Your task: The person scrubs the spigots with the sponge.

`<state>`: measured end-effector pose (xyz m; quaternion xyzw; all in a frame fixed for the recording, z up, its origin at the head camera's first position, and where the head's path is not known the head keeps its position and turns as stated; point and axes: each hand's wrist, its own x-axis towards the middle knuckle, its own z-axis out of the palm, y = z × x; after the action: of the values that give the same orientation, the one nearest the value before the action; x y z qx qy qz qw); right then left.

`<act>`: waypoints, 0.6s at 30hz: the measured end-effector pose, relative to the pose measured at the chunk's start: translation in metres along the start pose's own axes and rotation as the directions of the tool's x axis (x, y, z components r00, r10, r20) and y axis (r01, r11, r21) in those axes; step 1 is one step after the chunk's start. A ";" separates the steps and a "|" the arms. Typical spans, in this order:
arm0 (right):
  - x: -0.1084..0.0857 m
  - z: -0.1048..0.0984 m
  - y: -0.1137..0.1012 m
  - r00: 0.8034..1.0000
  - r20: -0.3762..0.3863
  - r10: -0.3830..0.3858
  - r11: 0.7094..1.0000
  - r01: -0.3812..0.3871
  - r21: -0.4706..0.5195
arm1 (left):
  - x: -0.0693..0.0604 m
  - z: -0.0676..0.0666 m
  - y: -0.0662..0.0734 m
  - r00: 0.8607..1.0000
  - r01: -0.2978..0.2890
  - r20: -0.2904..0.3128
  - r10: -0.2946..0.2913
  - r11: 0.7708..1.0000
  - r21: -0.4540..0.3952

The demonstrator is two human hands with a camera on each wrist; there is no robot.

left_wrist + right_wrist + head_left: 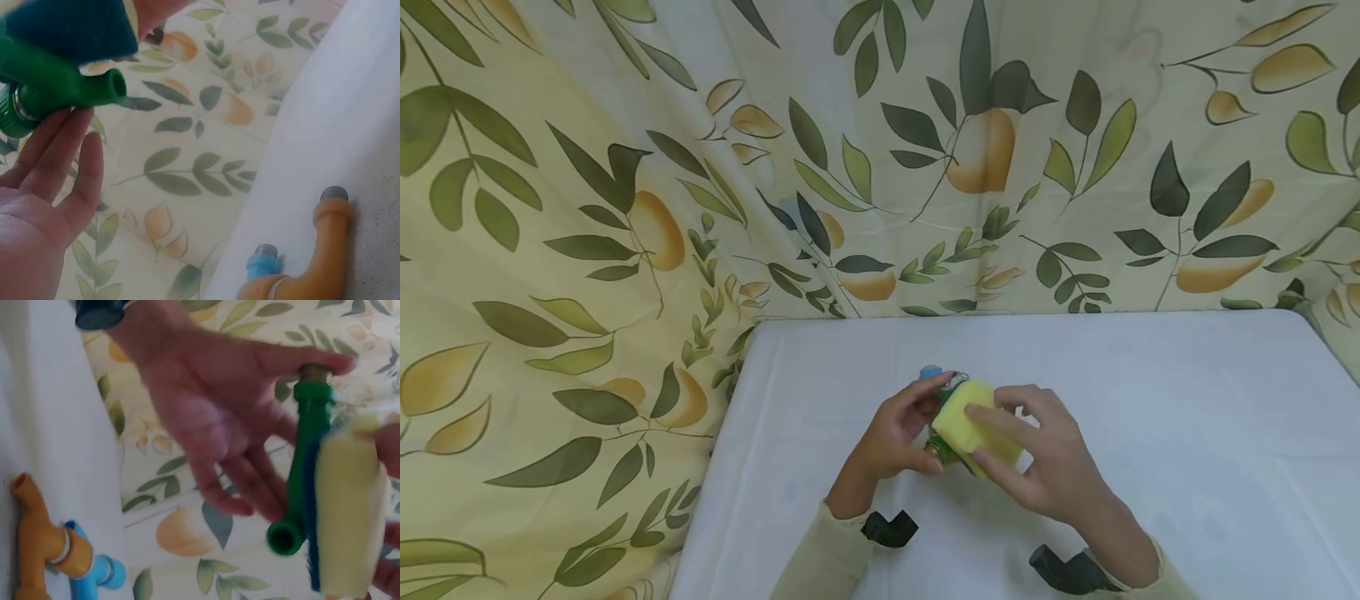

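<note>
A green plastic tap (311, 428) with a threaded brass end is held in my left hand (887, 433). In the right wrist view the thumb lies at the threaded end and the fingertips are by the spout. My right hand (1056, 458) grips a yellow sponge (973, 425) between thumb and fingers. Its dark scouring side (75, 28) lies against the tap's body. From the head view, the sponge and fingers hide much of the tap (938, 450).
An orange tap (331, 244) and a blue tap (97, 572) lie close together on the white table (1150, 433). Only a bit of blue (930, 371) shows beyond the hands in the head view. A leaf-and-fruit patterned curtain (887, 250) hangs behind and to the left.
</note>
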<state>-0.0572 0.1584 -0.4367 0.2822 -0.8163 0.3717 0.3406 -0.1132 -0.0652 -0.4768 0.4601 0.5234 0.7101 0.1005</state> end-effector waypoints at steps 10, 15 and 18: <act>-0.007 0.003 0.001 0.997 -0.027 0.071 0.997 -0.071 -0.004 | 0.005 0.006 0.004 0.992 0.072 -0.098 -0.085 0.990 -0.125; -0.008 0.002 0.002 0.997 -0.019 0.077 0.997 -0.077 -0.019 | 0.006 0.006 0.003 0.994 0.042 -0.093 -0.050 0.995 -0.086; -0.008 0.000 0.004 0.994 -0.038 0.099 0.994 -0.100 -0.031 | 0.005 0.007 0.002 0.996 0.039 -0.082 -0.040 0.999 -0.011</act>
<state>-0.0554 0.1625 -0.4449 0.2287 -0.8291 0.3796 0.3409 -0.1097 -0.0587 -0.4719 0.4193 0.5328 0.7289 0.0952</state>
